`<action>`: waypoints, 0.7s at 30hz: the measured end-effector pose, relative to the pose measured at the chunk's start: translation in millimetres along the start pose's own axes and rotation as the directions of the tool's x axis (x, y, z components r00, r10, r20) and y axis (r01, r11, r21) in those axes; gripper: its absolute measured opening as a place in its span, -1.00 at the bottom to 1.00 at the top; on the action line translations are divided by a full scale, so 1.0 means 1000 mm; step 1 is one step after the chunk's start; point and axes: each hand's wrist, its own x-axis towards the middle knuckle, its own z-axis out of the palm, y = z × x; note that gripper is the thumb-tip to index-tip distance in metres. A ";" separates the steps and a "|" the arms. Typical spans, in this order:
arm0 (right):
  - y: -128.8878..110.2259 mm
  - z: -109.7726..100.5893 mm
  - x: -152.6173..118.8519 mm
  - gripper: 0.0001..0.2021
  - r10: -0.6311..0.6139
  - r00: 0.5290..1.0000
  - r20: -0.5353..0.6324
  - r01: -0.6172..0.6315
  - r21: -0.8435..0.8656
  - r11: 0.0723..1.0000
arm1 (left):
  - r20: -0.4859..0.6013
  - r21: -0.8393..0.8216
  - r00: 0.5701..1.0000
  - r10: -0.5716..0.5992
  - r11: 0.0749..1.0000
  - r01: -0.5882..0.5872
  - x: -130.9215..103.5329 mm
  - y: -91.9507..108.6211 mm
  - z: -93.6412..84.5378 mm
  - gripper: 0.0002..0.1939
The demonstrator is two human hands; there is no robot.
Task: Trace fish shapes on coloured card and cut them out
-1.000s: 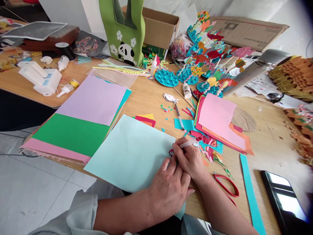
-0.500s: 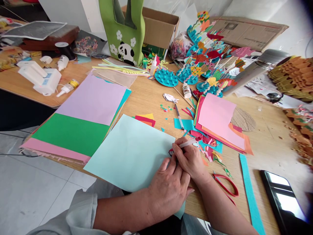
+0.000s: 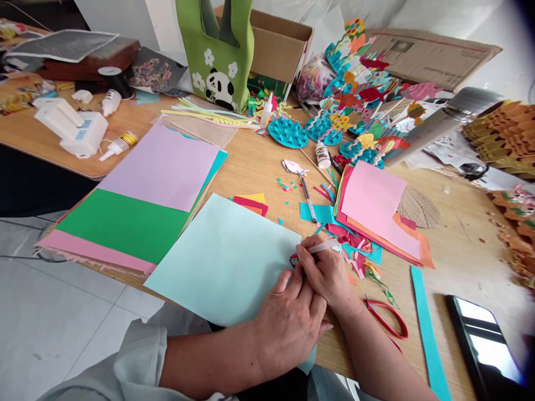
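Observation:
My right hand (image 3: 330, 278) is closed round a marker (image 3: 328, 244) with a whitish barrel and a red end that points up and right. Its tip is hidden by my fingers. Just left of those fingers a small red, white and black piece (image 3: 294, 260) shows; most of it is covered. My left hand (image 3: 288, 326) lies flat with its fingers stretched out, pressing on the right part of a pale blue sheet (image 3: 225, 250). The two hands touch. A white paper fish (image 3: 295, 167) with drawn outlines lies beyond, beside a pen (image 3: 308, 199).
Coloured sheets (image 3: 125, 223) are stacked at left. Pink paper (image 3: 371, 200) tops another stack at right, near paper scraps. Red-handled scissors (image 3: 390, 317), a blue strip (image 3: 428, 334) and a phone (image 3: 480, 340) lie at right. Behind stand a green bag (image 3: 217, 61) and fish decorations (image 3: 359, 100).
The whole view has shifted very slightly. Both hands, the marker and the sheet keep nearly the same places on the table.

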 end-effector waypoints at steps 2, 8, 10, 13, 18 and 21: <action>0.000 0.000 0.000 -0.82 -0.005 1.000 0.002 0.005 -0.006 1.000 | -0.004 0.002 1.000 0.003 1.000 -0.003 0.000 0.000 0.000 -0.49; 0.001 0.001 0.000 -0.83 0.005 0.999 -0.043 -0.005 -0.002 1.000 | -0.003 0.008 1.000 0.006 1.000 -0.006 -0.001 0.001 0.001 -0.48; 0.001 0.001 -0.001 -0.82 0.009 0.998 -0.063 -0.009 -0.001 1.000 | 0.004 0.007 1.000 0.005 1.000 -0.005 -0.001 0.001 0.000 -0.47; 0.001 0.002 -0.001 -0.82 0.016 0.998 -0.061 -0.016 -0.006 1.000 | 0.009 0.008 1.000 0.007 1.000 -0.007 -0.001 0.001 0.000 -0.46; 0.001 0.002 -0.002 -0.81 0.040 0.999 -0.037 -0.040 -0.006 0.999 | 0.011 0.001 1.000 0.004 1.000 -0.004 0.000 0.000 -0.001 -0.47; 0.001 0.001 -0.002 -0.81 0.051 0.998 -0.024 -0.051 -0.004 0.999 | 0.009 0.006 1.000 0.005 1.000 -0.005 0.000 0.000 -0.001 -0.47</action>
